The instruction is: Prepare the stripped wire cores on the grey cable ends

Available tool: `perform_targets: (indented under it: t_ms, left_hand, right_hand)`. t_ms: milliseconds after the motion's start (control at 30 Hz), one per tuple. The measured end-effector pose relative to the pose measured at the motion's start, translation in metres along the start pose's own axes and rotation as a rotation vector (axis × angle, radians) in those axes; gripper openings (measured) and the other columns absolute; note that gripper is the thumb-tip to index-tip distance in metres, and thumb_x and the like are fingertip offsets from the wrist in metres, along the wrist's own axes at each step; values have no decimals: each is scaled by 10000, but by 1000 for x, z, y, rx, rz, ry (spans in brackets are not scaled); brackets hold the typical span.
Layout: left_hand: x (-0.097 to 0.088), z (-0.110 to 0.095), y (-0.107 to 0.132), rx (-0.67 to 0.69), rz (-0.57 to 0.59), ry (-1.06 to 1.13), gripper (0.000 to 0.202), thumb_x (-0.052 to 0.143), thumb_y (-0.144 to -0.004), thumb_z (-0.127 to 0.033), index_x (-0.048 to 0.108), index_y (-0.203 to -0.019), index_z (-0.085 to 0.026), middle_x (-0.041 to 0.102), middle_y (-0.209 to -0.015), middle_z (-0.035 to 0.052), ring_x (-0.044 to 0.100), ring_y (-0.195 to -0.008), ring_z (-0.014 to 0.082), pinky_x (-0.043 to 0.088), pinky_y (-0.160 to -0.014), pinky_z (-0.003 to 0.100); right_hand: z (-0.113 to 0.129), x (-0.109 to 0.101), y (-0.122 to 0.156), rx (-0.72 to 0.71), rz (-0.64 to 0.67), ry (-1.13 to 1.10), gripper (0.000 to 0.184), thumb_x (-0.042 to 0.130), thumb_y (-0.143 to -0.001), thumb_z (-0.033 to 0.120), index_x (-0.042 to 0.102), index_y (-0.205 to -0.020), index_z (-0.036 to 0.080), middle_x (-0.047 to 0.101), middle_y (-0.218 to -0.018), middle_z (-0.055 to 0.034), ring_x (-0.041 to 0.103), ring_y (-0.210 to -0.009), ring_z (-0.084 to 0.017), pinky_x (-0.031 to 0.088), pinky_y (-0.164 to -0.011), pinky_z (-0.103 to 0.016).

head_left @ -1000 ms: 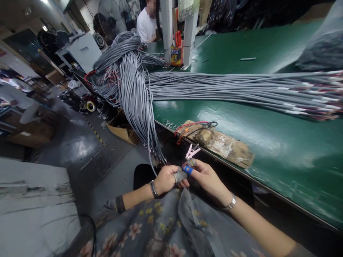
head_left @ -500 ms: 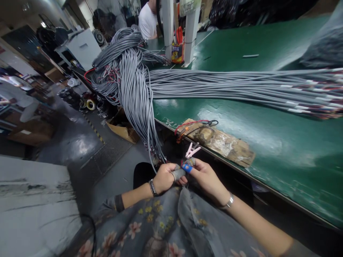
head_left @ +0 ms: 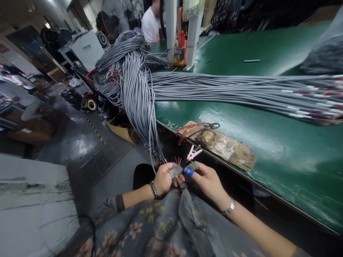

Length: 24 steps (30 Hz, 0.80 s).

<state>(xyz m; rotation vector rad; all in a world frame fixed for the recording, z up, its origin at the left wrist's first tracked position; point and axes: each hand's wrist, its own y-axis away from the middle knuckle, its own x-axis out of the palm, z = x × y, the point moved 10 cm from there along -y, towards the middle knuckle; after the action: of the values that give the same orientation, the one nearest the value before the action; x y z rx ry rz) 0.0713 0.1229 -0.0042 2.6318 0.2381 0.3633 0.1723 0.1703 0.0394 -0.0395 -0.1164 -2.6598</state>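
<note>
My left hand (head_left: 166, 177), its fingertips wrapped in grey tape, is closed in a pinch round the end of a grey cable. Thin red wires (head_left: 178, 161) fan upward from between its thumb and finger. Just to the right, my right hand (head_left: 207, 178) has blue tape on the thumb and grey tape on the forefinger. Those two tips are brought together close to the wires; whatever lies between them is hidden. A pale pink clip (head_left: 193, 153) sits just above my right fingertips, by the table edge. Grey cables (head_left: 142, 107) hang off the table corner towards my left hand.
A long bundle of grey cables (head_left: 214, 86) with stripped ends lies across the green table (head_left: 294, 157). A worn wooden board (head_left: 227, 148) with red and black leads rests on the near edge. A cardboard box (head_left: 123, 130) stands on the floor. A person (head_left: 150, 25) is behind the table.
The red wires now stand spread above my left fingers, where earlier my right thumb and finger were on them. My right hand has shifted slightly right, away from the left.
</note>
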Motion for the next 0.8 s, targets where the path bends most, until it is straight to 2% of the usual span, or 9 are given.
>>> perform_targets:
  t_ms: [200, 300, 367, 467, 600, 700, 800]
  left_hand:
    - [-7, -5, 0, 61, -28, -26, 355, 658, -625, -468, 519, -554, -149, 542, -427, -5, 422, -301, 59, 199, -321, 181]
    - [-11, -3, -1, 58, -36, 18, 360, 667, -614, -476, 521, -564, -151, 533, -413, -15, 388, -281, 50, 190, -311, 180]
    - [-13, -2, -1, 39, -21, 59, 367, 679, -590, -485, 535, -581, -148, 532, -407, -19, 364, -266, 48, 175, -296, 182]
    - [-6, -5, 0, 3, 73, 85, 369, 697, -561, -475, 546, -577, -139, 524, -388, -16, 341, -250, 47, 157, -278, 187]
    - [17, -3, 1, -117, 263, 83, 355, 725, -527, -437, 560, -572, -126, 504, -354, -12, 325, -226, 54, 146, -259, 193]
    - [31, -2, -2, -164, 367, 106, 322, 729, -521, -391, 552, -545, -124, 481, -329, -8, 318, -213, 65, 138, -252, 196]
    - [38, -4, -9, -170, 436, 175, 293, 725, -529, -353, 536, -525, -130, 468, -318, -6, 314, -209, 72, 148, -258, 194]
  right_hand:
    - [9, -1, 4, -100, 47, 118, 330, 661, -713, 495, 620, -598, 188, 585, -577, -11, 484, -543, -138, 400, -527, -265]
    - [-2, -1, 3, -49, 112, 6, 359, 666, -698, 537, 632, -613, 190, 579, -576, -7, 471, -539, -134, 399, -530, -265]
    - [-16, -8, -1, 26, 93, -141, 405, 633, -710, 581, 626, -611, 189, 551, -553, -1, 443, -512, -123, 391, -507, -260]
    - [-37, -20, -10, 148, 4, -382, 473, 570, -718, 656, 648, -683, 191, 532, -561, 3, 415, -489, -114, 387, -476, -254]
    - [-41, -12, -23, 244, 34, -517, 526, 613, -638, 701, 673, -768, 195, 595, -668, -21, 455, -527, -121, 405, -491, -256]
    - [-29, -2, -32, 176, 74, -506, 522, 585, -679, 690, 686, -806, 194, 574, -630, -7, 438, -529, -124, 398, -505, -262]
    - [-23, -3, -37, 80, -2, -463, 512, 572, -679, 703, 682, -731, 205, 542, -570, 6, 437, -537, -137, 395, -532, -277]
